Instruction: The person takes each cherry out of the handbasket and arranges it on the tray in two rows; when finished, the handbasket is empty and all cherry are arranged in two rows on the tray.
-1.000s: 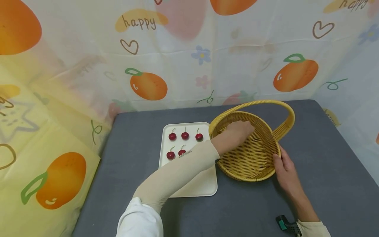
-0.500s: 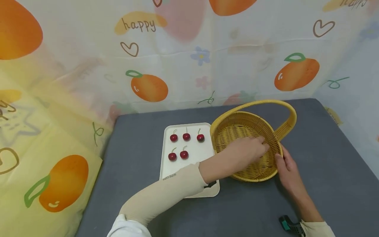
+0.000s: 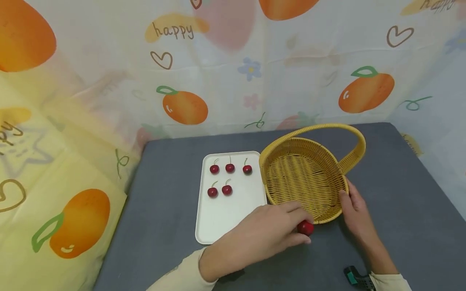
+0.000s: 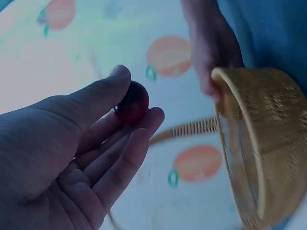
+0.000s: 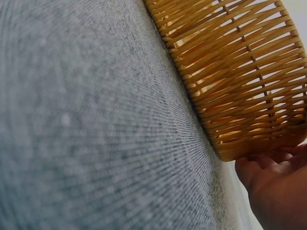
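Observation:
My left hand [image 3: 256, 232] pinches a dark red cherry [image 3: 305, 228] between thumb and fingers, just outside the near rim of a yellow wicker basket [image 3: 298, 178]. The left wrist view shows this cherry [image 4: 134, 103] close up, apart from the basket. At the basket's right side my right hand [image 3: 358, 220] grips the rim, thumb on the near side. In the right wrist view, the right hand's fingers [image 5: 276, 160] touch the woven wall [image 5: 240, 81]. Bare weave shows inside the basket, and its arched handle [image 3: 327, 127] stands up over it.
A white tray [image 3: 222, 214] lies left of the basket, close beside it. Several stemmed cherries [image 3: 227, 190] sit in two rows on its far part. The grey tabletop [image 3: 167, 194] ends at a fruit-print cloth [image 3: 225, 81] behind.
My left hand has come out of the basket toward the near rim, and a cherry now shows in its fingers. The right hand and basket have stayed nearly where they were.

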A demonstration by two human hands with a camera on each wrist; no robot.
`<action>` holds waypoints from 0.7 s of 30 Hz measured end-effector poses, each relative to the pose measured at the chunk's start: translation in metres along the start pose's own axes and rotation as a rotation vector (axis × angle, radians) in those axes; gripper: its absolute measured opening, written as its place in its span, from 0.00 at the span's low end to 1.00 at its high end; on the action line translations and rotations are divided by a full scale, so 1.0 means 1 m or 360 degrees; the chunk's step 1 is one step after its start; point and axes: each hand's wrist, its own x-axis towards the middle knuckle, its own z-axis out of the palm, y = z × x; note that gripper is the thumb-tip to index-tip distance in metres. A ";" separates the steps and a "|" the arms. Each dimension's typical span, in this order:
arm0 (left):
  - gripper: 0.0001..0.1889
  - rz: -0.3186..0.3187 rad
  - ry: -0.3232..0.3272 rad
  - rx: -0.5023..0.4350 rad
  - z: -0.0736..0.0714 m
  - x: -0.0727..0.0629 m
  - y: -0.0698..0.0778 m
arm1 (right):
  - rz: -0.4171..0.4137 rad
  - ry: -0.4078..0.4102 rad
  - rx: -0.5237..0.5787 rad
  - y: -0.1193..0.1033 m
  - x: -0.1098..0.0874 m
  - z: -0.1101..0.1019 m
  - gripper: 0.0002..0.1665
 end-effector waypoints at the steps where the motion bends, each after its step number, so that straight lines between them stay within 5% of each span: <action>1: 0.15 -0.0051 0.0055 -0.0062 0.000 -0.012 -0.004 | 0.0002 -0.0008 -0.0004 0.000 0.000 0.000 0.33; 6: 0.15 -0.0310 0.0274 -0.0198 0.001 -0.055 -0.031 | -0.0034 -0.0002 0.0002 0.001 -0.002 0.001 0.33; 14: 0.17 -0.0775 0.0460 -0.0137 0.003 -0.093 -0.077 | -0.0021 -0.0024 0.0009 -0.001 0.003 0.003 0.33; 21: 0.16 -0.0827 0.0483 -0.0110 0.013 -0.095 -0.102 | -0.0011 -0.0017 0.0024 0.000 0.000 0.001 0.33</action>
